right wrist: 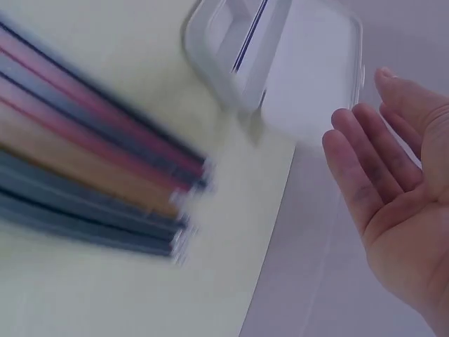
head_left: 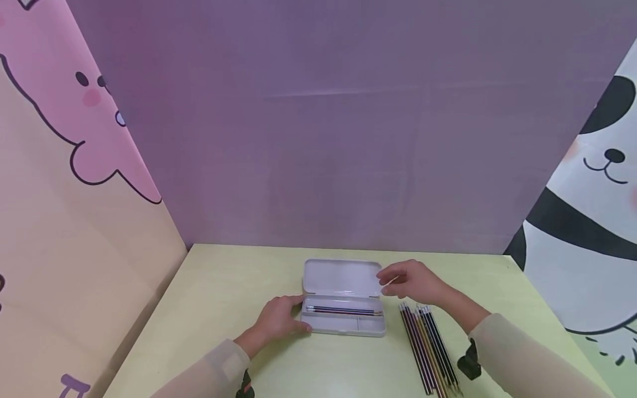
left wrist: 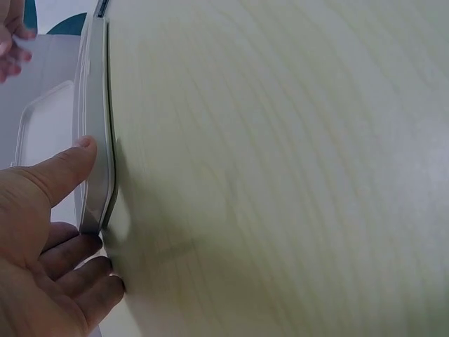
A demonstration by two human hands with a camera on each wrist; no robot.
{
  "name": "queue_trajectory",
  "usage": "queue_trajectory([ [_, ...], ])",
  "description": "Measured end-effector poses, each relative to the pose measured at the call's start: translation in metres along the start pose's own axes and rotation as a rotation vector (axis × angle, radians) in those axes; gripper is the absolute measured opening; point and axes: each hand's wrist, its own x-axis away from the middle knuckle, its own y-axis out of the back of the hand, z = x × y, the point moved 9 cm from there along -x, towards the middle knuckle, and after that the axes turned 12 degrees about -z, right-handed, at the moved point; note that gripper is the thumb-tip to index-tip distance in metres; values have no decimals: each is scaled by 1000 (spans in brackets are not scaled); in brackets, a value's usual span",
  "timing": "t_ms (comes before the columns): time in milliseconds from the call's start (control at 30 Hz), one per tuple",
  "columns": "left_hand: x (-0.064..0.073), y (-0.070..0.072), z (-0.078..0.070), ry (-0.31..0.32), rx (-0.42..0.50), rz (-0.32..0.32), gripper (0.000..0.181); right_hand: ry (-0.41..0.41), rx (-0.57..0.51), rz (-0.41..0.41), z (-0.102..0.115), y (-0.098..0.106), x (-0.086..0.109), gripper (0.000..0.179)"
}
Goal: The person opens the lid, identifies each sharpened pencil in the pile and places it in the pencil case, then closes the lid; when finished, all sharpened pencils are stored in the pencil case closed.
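Note:
A white pencil case (head_left: 343, 326) lies on the table with its lid (head_left: 342, 278) folded back, away from the person. A few pencils (head_left: 343, 311) lie lengthwise in its rear compartment. At the case's left end, my left hand (head_left: 280, 318) holds it, thumb at the front corner and fingers around the end; the left wrist view shows the thumb (left wrist: 70, 168) against the case's side wall. My right hand (head_left: 410, 279) hovers by the right edge of the lid, fingers loosely bent and holding nothing. In the right wrist view its palm (right wrist: 414, 225) faces the camera.
To the right of the case, a row of several pencils (head_left: 428, 348) in dark, red and gold colours lies on the pale wooden table (head_left: 239, 287). A purple panel (head_left: 318, 166) stands behind the table's back edge. Cartoon-printed panels flank both sides.

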Motion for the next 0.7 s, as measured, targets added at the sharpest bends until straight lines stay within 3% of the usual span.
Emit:
queue_trajectory([
  [300,-1,3,1,23,-3,5,84,-103,-5,-66,-55,38,49,39],
  [467,-1,6,1,39,-22,-4,85,-182,-69,-80,-83,41,73,41],
  [700,-1,2,1,35,-15,-1,84,-269,-79,-88,-121,35,98,42],
])
